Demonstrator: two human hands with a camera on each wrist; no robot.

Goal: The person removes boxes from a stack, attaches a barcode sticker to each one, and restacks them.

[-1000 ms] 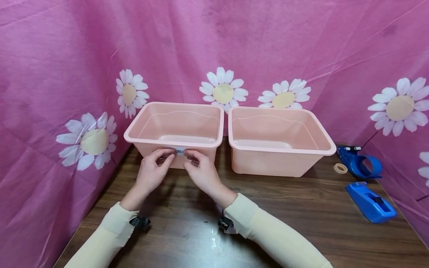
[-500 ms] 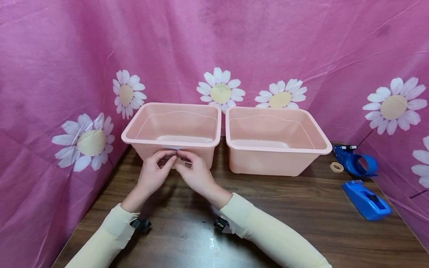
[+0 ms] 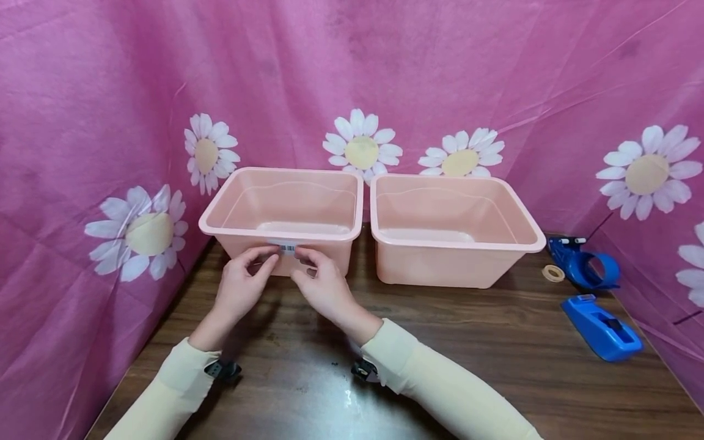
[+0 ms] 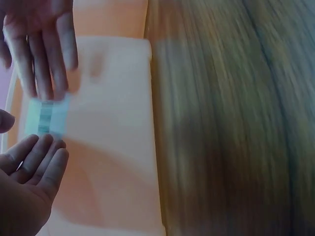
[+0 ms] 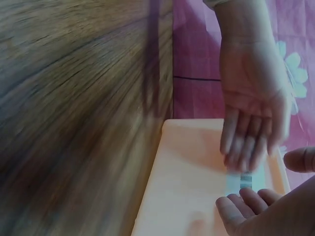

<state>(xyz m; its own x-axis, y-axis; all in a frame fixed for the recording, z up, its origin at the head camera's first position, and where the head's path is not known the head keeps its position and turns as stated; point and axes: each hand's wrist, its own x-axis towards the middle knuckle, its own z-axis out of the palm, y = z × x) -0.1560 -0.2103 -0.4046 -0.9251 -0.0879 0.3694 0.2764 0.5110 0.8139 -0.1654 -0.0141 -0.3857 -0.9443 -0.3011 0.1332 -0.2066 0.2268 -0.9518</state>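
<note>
A small pale label with a barcode (image 3: 287, 248) lies on the front wall of the left pink bin (image 3: 225, 241), just below its rim. My left hand (image 3: 242, 284) touches the bin wall at the label's left end with its fingertips. At the right end, the fingertips of my right hand (image 3: 327, 287) rest against the same wall. Both wrist views show the fingers fairly straight and grouped together, with the label (image 4: 45, 118) showing in the gap between the two hands. Neither hand grips anything. Part of the label is hidden under the fingers.
A second pink bin (image 3: 440, 266) stands close to the right of the first. Farther right on the wooden table (image 3: 467, 342) are a blue tape gun (image 3: 585, 269), a small tan ring (image 3: 552, 273) and a blue tape dispenser (image 3: 602, 330). Flowered pink cloth (image 3: 286, 79) hangs behind.
My fingertips came together over the label half a second ago, covering most of it. They have since spread apart to its two ends, and the barcode shows again. The bins stay in place.
</note>
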